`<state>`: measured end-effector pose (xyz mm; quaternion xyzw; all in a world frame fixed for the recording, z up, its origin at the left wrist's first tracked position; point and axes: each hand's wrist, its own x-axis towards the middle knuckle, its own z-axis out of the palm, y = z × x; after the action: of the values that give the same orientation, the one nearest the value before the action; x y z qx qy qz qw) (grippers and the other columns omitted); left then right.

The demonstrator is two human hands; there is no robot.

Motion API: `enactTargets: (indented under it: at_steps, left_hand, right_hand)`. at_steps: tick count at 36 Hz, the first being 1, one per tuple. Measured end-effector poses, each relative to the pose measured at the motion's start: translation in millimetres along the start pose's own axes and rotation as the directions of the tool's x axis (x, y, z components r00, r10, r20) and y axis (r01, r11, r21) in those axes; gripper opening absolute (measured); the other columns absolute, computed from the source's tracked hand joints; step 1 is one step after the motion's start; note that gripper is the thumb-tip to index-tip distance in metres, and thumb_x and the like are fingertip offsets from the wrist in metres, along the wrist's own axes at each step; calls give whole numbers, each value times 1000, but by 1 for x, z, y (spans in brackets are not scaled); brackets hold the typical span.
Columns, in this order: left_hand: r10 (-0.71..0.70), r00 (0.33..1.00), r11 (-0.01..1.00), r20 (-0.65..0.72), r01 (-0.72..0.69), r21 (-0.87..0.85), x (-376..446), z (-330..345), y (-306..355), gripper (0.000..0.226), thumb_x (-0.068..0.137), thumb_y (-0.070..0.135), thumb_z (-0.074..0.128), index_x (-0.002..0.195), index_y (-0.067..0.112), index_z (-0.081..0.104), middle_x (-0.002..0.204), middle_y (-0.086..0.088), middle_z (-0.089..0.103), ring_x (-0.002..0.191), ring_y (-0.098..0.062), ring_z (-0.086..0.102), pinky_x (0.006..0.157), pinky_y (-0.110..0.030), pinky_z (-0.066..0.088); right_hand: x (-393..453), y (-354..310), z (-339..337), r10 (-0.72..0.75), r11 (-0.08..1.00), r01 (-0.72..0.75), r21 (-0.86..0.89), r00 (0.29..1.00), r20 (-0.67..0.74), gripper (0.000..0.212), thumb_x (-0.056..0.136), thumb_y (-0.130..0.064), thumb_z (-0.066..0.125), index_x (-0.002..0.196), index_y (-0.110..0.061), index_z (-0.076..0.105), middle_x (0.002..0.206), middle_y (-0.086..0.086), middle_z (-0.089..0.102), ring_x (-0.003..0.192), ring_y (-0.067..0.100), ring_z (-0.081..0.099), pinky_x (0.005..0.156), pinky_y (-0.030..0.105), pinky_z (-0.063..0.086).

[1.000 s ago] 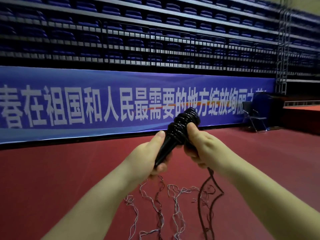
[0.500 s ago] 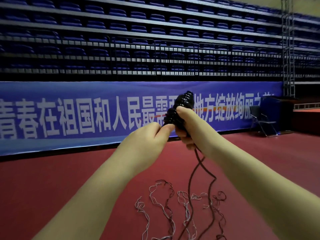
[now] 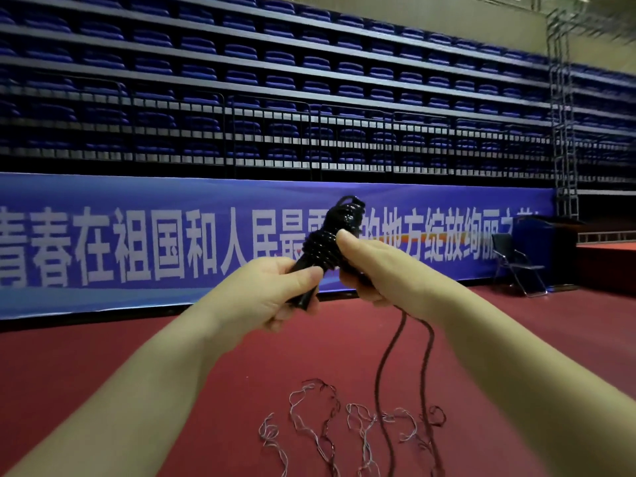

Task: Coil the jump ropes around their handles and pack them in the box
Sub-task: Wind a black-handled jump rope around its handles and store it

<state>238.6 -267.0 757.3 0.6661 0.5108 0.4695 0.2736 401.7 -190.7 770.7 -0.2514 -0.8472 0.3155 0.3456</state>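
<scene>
Up at the back of my feed, rows of folded blue seats [image 3: 275, 63] climb the wall, with a long blue banner [image 3: 137, 242] in white lettering under them, a metal truss [image 3: 564, 115] standing at the right end and a folding chair [image 3: 516, 263] on the floor near it. Dark red floor [image 3: 86, 373] fills the whole lower half, and a tangle of thin pale ropes [image 3: 330, 425] lies loose on it between my forearms. Held up in front of the banner is the black jump rope [image 3: 327, 242], its cord coiled in fat glossy loops round the upper part of the handles. My left hand [image 3: 272, 294] grips the bare lower end, fingers curled around it, thumb on top. My right hand [image 3: 375, 263] clamps the coils, thumb pressed on them, and two dark strands hang from under it to the floor.
</scene>
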Motion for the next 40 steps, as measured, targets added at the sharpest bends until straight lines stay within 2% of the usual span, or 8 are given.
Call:
enactTargets:
  at_steps: [7,16,19,22,25,29,34,40]
  left_hand:
    - [90,975,882,-205,18,471,10,4,1,37,87,48,54,81,13,64,70,1,69,58,-14,51,60,-29,39]
    - [170,965,721,-199,16,693,16,3,14,29,91,49,52,88,21,60,69,9,66,54,-7,52,56,-27,39]
    - [49,996,812,-78,6,584,16,-8,20,26,89,49,56,89,23,61,68,12,69,50,-4,47,55,-23,38]
    - [-137,974,987,182,118,109,9,-24,22,59,76,65,52,103,15,64,72,4,67,56,-11,49,55,-25,41]
    - [-131,933,947,334,217,-236,1,-28,19,64,76,67,40,99,13,65,73,1,57,52,-11,43,48,-22,38]
    - [-172,940,886,294,278,-371,0,-18,18,55,87,62,33,79,13,57,63,3,45,44,-7,27,40,-19,30]
    - [-220,964,927,152,255,-276,1,-15,16,54,97,56,29,75,14,55,58,3,45,45,-8,22,41,-19,26]
    - [-107,985,973,-134,132,189,-4,-7,15,47,100,50,32,80,16,56,63,3,50,48,-12,32,52,-26,31]
  right_hand:
    - [1,8,10,14,997,-22,-79,995,-101,38,105,-32,27,71,-27,43,61,-2,38,50,15,28,49,29,23]
    - [6,12,9,101,984,-80,159,986,-129,52,98,-57,29,64,-22,48,56,-6,35,45,10,24,48,26,18]
    - [2,11,9,70,977,-43,210,990,-120,49,99,-53,32,64,-23,49,62,-1,28,51,11,18,52,30,12]
    - [0,7,8,30,966,3,259,992,-125,46,100,-48,31,67,-19,46,62,-1,26,51,11,17,49,28,11]
    - [-1,2,9,-8,941,48,335,993,-121,46,101,-47,31,67,-19,44,62,-2,25,51,11,16,50,29,9]
    - [2,0,11,-51,954,85,289,991,-121,45,101,-47,30,69,-18,45,64,0,27,53,13,17,54,32,9]
    - [3,5,8,6,996,2,89,996,-88,58,97,-58,26,75,-13,56,61,3,45,45,13,33,44,25,26]
    - [5,11,10,75,996,-77,-43,996,-51,66,94,-65,20,68,-13,52,52,-2,44,45,15,35,51,29,33]
